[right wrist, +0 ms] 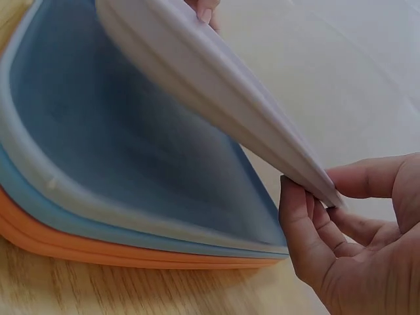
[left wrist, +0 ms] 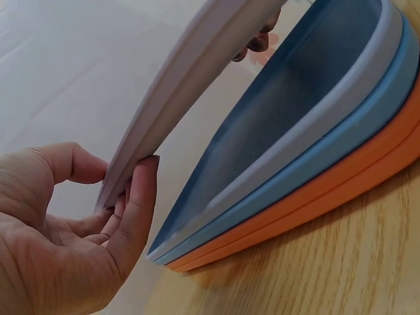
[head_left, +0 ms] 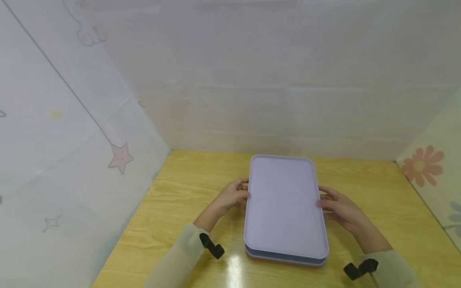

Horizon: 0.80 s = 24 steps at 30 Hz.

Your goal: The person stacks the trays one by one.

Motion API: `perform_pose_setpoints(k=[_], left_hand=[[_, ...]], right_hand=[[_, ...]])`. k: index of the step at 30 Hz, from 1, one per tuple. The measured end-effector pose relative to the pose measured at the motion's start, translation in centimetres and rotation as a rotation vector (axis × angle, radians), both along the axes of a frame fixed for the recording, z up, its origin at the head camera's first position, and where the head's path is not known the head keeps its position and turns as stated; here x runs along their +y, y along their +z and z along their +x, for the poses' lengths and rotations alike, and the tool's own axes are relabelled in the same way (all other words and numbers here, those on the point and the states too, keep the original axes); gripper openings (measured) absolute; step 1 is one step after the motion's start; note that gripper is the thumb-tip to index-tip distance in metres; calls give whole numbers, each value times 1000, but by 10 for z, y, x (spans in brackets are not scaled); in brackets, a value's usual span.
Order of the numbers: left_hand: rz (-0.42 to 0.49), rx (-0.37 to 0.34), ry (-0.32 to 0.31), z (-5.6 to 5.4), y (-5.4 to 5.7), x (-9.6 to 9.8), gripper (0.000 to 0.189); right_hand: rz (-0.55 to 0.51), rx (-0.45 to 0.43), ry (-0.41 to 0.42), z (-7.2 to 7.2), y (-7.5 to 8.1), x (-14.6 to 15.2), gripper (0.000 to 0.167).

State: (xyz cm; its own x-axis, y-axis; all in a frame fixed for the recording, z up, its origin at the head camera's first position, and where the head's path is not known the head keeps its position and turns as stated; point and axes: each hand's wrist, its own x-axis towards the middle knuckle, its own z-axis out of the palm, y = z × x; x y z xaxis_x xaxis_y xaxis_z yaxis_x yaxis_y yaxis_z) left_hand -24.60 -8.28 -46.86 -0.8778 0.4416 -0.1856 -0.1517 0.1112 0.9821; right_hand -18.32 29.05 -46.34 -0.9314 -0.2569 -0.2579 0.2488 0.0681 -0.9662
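A shallow lilac tray with rounded corners is held above a stack of similar trays. My left hand pinches its left long edge, thumb on the upper side and fingers beneath. On the opposite edge, my right hand grips in the same way. Both wrist views show a gap between the lilac tray and the stack, with the lifted tray tilted. The stack has a grey-blue tray on top, a blue layer under its rim, and an orange tray lowest, resting on the table.
The stack stands on a yellow wood-grain table. Pale fabric walls rise at the back and on both sides, printed with a pink star at left and a red flower at right.
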Motion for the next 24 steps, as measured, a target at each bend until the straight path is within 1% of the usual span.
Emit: perform_pose_setpoints(k=[5,12,16,19,24], left_hand=[[8,-18,2,-3,-5,1,64],[4,-38,-19,-5,-14,3,63],[-8,-31,-18,-6,-18,3,64],[-19,-34,-12,-6,-19,2,64],[-26,-30,-21,-7,-20,2,65]], right_hand=[[14,-5,1,-1,-2,-1,80],[55,-16,-11,-1,-8,-1,78],[90,-11,-9,-1,-12,-2,77],[127,-8,-5,0,-14,-3,77],[195,5,-7,-1,-16,-4,76]])
